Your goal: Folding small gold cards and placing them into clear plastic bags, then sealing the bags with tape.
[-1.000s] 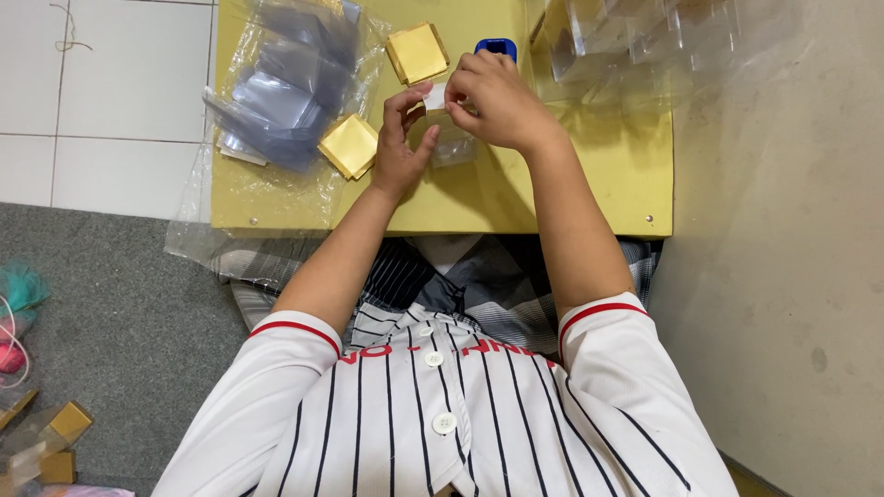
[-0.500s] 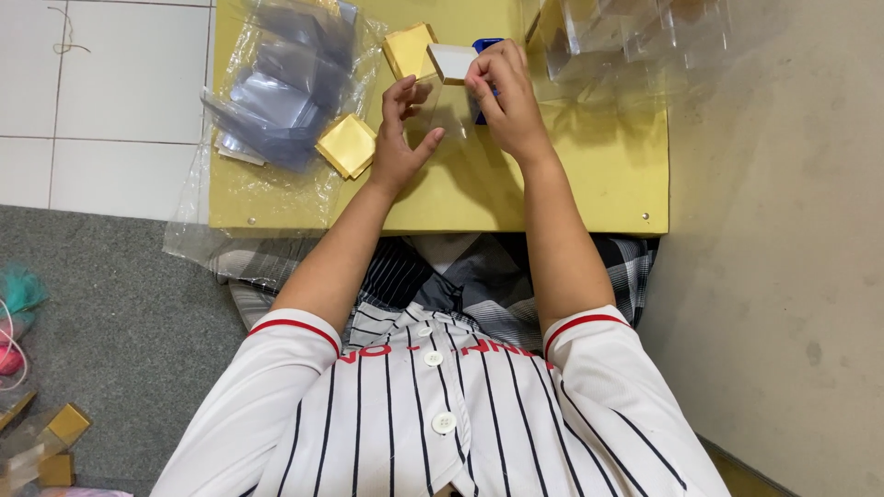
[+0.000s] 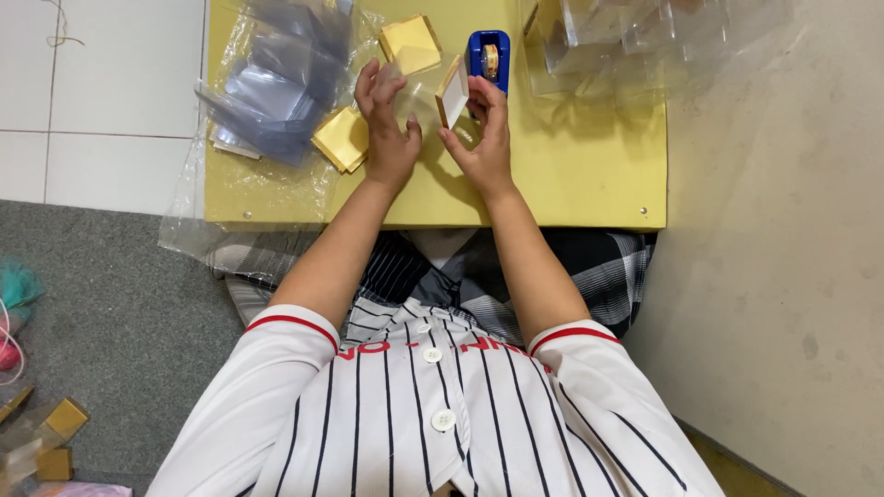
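- hands meet over the middle of a yellow worktop [image 3: 571, 175], seen from above the person's striped shirt.
- left hand [image 3: 387, 124] has its fingers spread upward and curled around a clear plastic sleeve [image 3: 416, 92], which is hard to make out against the worktop.
- right hand [image 3: 481, 133] pinches a small gold card [image 3: 451, 90] by its lower edge between thumb and fingers; the card stands tilted on edge, touching the clear sleeve between the two hands.
- blue tape dispenser [image 3: 488, 55] sits just behind the right hand, near the far edge of the worktop.
- another flat gold piece [image 3: 411, 43] lies beyond the left hand, and a second one [image 3: 341, 138] lies just left of the left wrist.
- heap of grey-tinted plastic bags [image 3: 276, 83] covers the left part of the worktop, partly over a clear sheet that hangs off the edge.
- clear plastic boxes [image 3: 626, 37] are stacked at the far right corner.
- more small gold boxes [image 3: 55, 428] lie on the grey floor at lower left.
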